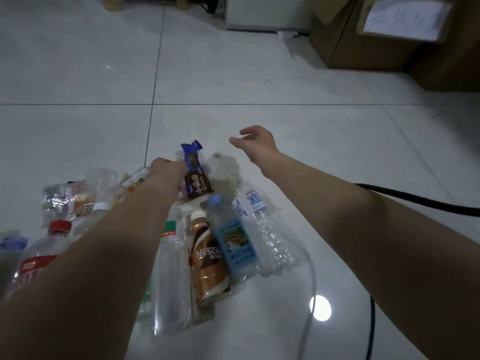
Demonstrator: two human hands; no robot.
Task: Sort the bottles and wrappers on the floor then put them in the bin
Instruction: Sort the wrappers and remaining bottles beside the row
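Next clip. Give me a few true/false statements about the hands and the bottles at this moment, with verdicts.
1. The left hand grips the blue wrapper. True.
2. The right hand holds a bottle. False: it is open above the floor and holds nothing.
3. The Nescafe bottle stands upright. False: it lies on its side on the floor, beside the blue-label bottle.
4. A red-capped bottle lies to the left of the left forearm. True.
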